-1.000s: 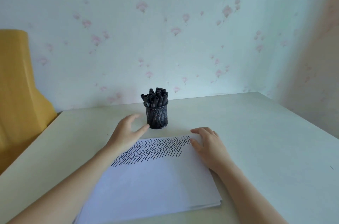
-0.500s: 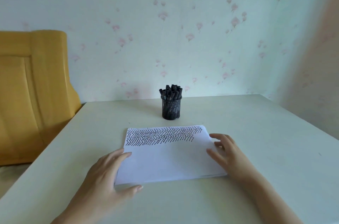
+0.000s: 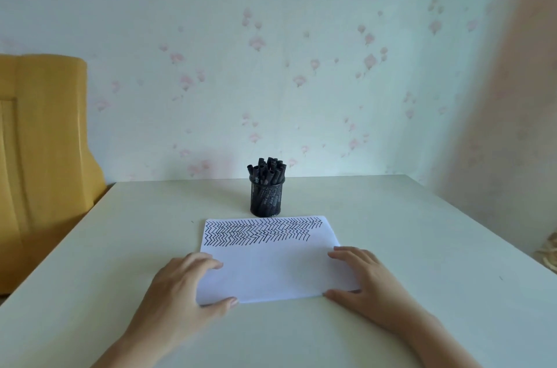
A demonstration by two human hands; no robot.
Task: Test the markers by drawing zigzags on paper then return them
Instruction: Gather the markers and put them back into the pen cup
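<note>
A stack of white paper (image 3: 271,268) lies on the table, its far part filled with rows of black zigzags (image 3: 259,231). Just behind it stands a black mesh holder (image 3: 266,199) holding several black markers (image 3: 268,169), caps up. My left hand (image 3: 184,286) rests on the stack's near left corner, fingers on top and thumb at the near edge. My right hand (image 3: 364,280) rests on the near right corner the same way. Neither hand holds a marker.
The pale table (image 3: 422,232) runs back to a flowered wall. A yellow wooden headboard or chair back (image 3: 42,156) stands at the table's left edge. A small pale object (image 3: 550,253) shows past the right edge.
Both hands have drawn back from near the holder to the near corners of the paper. The view has shifted, so the paper sits squarer and the holder looks farther off.
</note>
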